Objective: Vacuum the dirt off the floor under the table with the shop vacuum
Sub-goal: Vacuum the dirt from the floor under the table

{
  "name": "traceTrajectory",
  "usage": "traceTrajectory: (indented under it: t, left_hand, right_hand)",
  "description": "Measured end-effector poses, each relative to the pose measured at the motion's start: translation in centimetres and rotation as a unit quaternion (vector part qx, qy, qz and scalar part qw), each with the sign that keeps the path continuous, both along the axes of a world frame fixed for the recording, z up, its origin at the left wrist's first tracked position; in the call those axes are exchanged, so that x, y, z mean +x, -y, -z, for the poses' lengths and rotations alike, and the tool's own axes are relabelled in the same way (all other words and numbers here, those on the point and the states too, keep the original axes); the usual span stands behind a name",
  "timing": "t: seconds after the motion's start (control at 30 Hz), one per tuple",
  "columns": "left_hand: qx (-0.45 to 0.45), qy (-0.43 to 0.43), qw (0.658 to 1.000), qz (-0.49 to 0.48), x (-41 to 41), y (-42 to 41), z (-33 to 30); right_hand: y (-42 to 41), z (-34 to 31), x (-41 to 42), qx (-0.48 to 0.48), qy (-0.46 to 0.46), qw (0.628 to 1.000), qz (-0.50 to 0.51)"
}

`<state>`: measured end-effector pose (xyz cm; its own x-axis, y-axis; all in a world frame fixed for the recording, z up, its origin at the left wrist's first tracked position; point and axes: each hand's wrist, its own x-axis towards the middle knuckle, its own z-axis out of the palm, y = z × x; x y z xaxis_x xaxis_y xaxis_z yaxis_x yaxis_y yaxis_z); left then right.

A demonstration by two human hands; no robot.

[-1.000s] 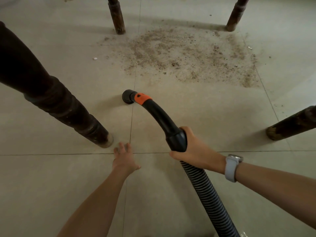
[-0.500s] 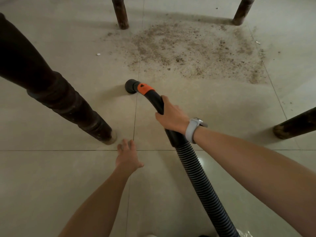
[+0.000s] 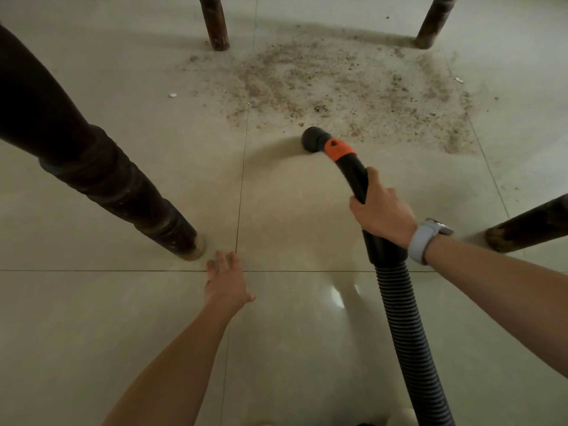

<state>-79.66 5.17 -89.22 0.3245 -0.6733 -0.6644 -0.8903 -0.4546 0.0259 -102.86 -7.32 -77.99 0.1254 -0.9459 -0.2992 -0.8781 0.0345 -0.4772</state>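
Note:
A wide patch of brown dirt [image 3: 341, 87] lies on the pale tiled floor between the far table legs. The black vacuum nozzle [image 3: 313, 139], with an orange collar [image 3: 339, 150] behind it, rests on the floor at the near edge of the dirt. My right hand [image 3: 381, 210], with a watch on its wrist, is shut on the black rigid tube just above the ribbed hose [image 3: 408, 333]. My left hand [image 3: 226, 279] is flat on the floor with its fingers spread, near the foot of the near left table leg.
Dark turned table legs stand around me: a thick one at near left [image 3: 123, 192], one at far left [image 3: 215, 26], one at far right [image 3: 433, 23], one at near right [image 3: 528, 226]. A small white scrap [image 3: 172, 95] lies left of the dirt.
My right hand slid up the tube towards the nozzle, then swung the nozzle right and forward to the edge of the dirt. My left hand stayed on the floor.

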Motion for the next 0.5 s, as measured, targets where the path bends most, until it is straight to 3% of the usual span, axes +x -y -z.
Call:
traceTrajectory:
  t: [0.1, 0.3, 0.5]
  left_hand:
    - [0.007, 0.001, 1.000, -0.001, -0.2, 0.2, -0.1]
    - [-0.001, 0.006, 1.000, 0.007, -0.4, 0.1, -0.2]
    - [-0.011, 0.016, 1.000, 0.022, -0.2, -0.2, -0.1]
  right_hand:
    - [0.4, 0.0, 0.7, 0.001, 0.011, 1.000, 0.013]
    - [-0.2, 1.0, 5.5, 0.026, 0.040, 0.996, -0.069]
    - [2.9, 0.5, 6.5, 0.041, 0.071, 0.996, 0.024]
